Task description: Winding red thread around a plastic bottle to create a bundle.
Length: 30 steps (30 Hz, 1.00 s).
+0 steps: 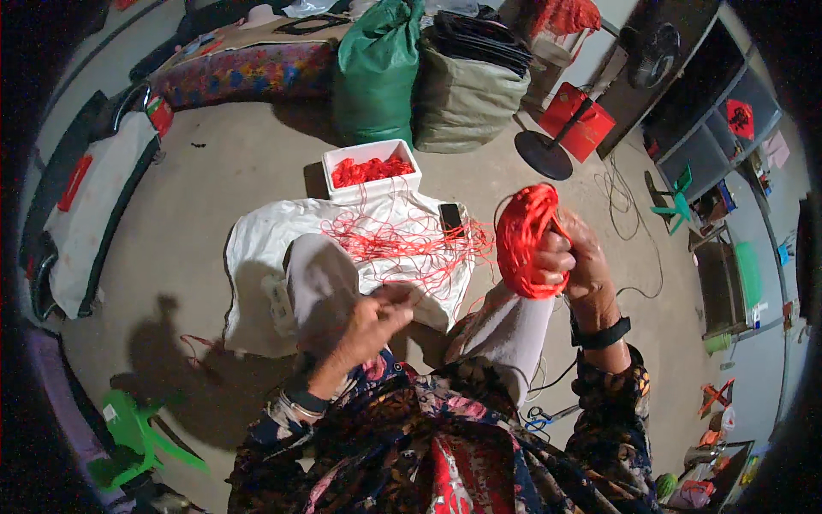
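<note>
Red cord coil (pixel 524 240) gripped in right hand (pixel 575 257); left hand (pixel 377 315) apart.

right hand (pixel 582 261) fingers partly hidden behind red string bundle (pixel 524 240), left hand (pixel 377 313) fingertips blurred

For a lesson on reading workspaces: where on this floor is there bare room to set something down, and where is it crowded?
Bare concrete floor lies open between the white foam box of red cord, the white sack with red patch and the spread white sheet. The sheet's right half is crowded with loose red string and a dark phone, beside the right hand gripping a red cord coil.
</note>
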Available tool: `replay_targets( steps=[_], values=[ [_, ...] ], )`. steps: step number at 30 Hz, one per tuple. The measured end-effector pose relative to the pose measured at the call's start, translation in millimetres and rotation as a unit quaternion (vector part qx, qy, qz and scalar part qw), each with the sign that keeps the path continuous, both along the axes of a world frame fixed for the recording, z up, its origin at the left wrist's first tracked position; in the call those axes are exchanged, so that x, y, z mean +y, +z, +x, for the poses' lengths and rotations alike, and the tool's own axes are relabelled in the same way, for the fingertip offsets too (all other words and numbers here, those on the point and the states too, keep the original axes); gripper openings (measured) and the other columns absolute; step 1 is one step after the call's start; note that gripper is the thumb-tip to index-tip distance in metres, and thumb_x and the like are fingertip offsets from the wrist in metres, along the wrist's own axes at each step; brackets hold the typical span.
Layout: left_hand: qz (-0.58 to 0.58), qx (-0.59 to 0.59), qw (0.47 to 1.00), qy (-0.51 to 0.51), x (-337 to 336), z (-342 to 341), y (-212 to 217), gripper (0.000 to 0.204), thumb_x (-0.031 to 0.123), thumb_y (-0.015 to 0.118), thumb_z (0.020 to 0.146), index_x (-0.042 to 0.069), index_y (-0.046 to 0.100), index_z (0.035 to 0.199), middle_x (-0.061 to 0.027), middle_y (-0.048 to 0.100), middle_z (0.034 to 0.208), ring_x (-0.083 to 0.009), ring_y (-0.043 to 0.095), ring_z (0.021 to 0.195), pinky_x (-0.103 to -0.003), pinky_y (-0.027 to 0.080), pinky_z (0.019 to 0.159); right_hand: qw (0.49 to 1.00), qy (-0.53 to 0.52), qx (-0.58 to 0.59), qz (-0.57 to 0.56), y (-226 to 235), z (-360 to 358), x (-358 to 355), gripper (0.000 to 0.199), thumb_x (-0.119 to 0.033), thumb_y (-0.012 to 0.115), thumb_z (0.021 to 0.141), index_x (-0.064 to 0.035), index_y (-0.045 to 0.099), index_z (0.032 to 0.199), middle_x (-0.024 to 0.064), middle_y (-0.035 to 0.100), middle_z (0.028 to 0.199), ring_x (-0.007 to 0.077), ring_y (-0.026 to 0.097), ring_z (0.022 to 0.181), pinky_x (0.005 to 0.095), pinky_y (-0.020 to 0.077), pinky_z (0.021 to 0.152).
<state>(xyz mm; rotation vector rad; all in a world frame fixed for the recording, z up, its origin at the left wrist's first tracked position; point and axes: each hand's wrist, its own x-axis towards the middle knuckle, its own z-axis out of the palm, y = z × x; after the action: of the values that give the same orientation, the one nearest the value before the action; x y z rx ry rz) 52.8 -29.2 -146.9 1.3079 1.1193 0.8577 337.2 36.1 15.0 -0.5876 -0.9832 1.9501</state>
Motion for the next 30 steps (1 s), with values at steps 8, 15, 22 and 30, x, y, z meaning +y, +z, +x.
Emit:
replay_targets(
  steps=[8, 15, 22, 30],
  values=[
    [0.108, -0.225, 0.968, -0.008, 53, 24, 95, 0.043, 0.02, 0.065, 0.087, -0.001, 0.056, 0.124, -0.0085, 0.063, 0.116, -0.0153, 0.058, 0.106, -0.029, 0.046, 0.092, 1.0, -0.01, -0.019, 0.002, -20, 9, -14, 0.027, -0.024, 0.056, 0.094, -0.0003, 0.057, 0.108, 0.0007, 0.054, 0.072, 0.0063, 0.043, 0.045, 0.0237, 0.0367, 0.037],
    [0.116, -0.295, 0.925, -0.208, 56, 52, 74, 0.068, 0.049, 0.062, 0.087, -0.001, 0.051, 0.132, -0.0099, 0.062, 0.122, -0.016, 0.059, 0.109, -0.029, 0.049, 0.09, 0.999, 0.025, -0.027, -0.004, -21, 4, -22, 0.034, -0.022, 0.053, 0.096, 0.0023, 0.053, 0.119, -0.0012, 0.046, 0.062, 0.004, 0.033, 0.041, 0.0228, 0.0283, 0.035],
    [0.112, -0.323, 0.932, -0.116, 35, 45, 39, 0.038, 0.032, 0.059, 0.093, -0.003, 0.067, 0.105, -0.0094, 0.067, 0.095, -0.014, 0.064, 0.075, -0.03, 0.052, 0.072, 0.997, -0.03, 0.003, -0.066, -33, 4, -29, 0.034, -0.023, 0.052, 0.096, 0.0025, 0.051, 0.119, -0.0036, 0.042, 0.06, 0.0021, 0.032, 0.041, 0.0205, 0.0255, 0.034],
    [-0.001, -0.204, 0.979, 0.003, 25, 22, 56, 0.02, 0.012, 0.058, 0.09, -0.003, 0.068, 0.099, -0.0029, 0.065, 0.077, -0.0084, 0.06, 0.068, -0.023, 0.048, 0.064, 0.998, -0.004, -0.016, -0.068, -42, 0, -36, 0.022, -0.025, 0.052, 0.097, -0.0029, 0.053, 0.098, -0.0051, 0.038, 0.059, 0.0027, 0.033, 0.045, 0.0211, 0.0248, 0.038]
  ],
)
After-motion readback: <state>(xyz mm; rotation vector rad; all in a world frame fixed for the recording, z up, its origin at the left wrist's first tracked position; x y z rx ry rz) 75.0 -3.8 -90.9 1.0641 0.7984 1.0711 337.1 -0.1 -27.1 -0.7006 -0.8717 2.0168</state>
